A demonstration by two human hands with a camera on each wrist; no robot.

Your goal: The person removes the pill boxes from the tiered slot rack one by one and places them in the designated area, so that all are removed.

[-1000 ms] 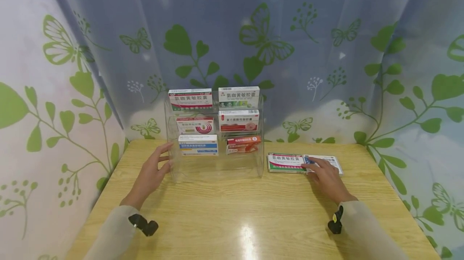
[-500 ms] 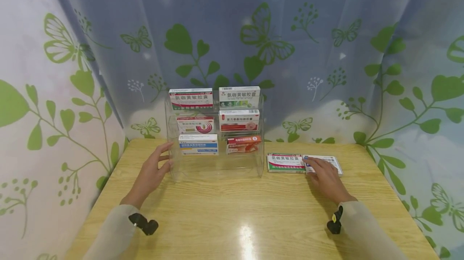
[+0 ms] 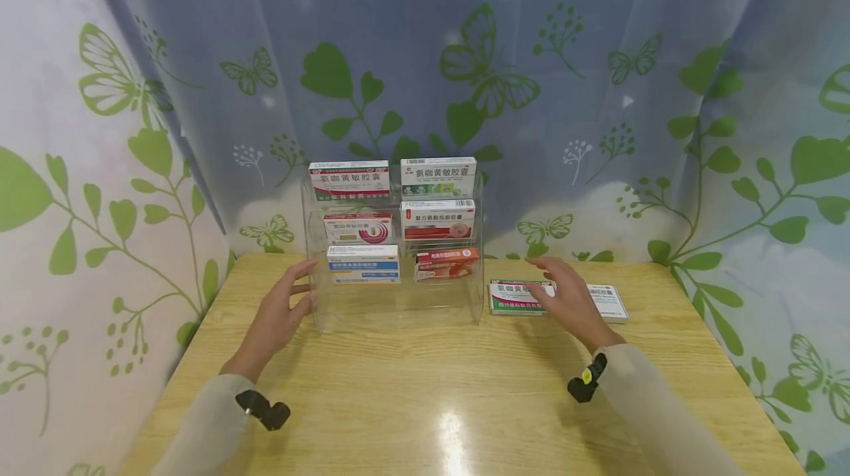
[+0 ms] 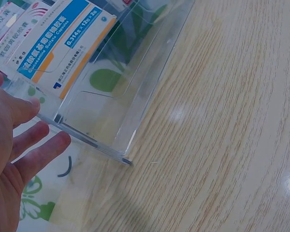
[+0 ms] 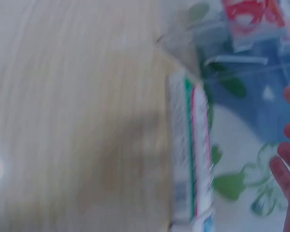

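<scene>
My left hand (image 3: 279,314) rests fingertips and thumb at the left side panel of a clear acrylic display rack (image 3: 425,302); in the left wrist view the fingers (image 4: 43,157) are relaxed beside that panel. My right hand (image 3: 574,302) hovers over two medicine boxes lying end to end on the table, fingers spread and holding nothing. One box is white, red and green (image 3: 508,299). The other, white with dark print (image 3: 611,304), is partly hidden by the hand. In the right wrist view, which is blurred, the fingers (image 5: 287,159) are apart from the green-striped box (image 5: 186,154).
Medicine boxes fill three tiers of the rack: a blue-and-white box (image 3: 363,265) and an orange-red box (image 3: 446,265) at the bottom, with several white-and-red boxes above. A patterned curtain (image 3: 425,55) hangs behind the wooden table (image 3: 398,402).
My right hand has left the right-hand box and moved left and up, towards the rack, its fingers spreading. My left hand stays at the rack's side, and the boxes have not moved.
</scene>
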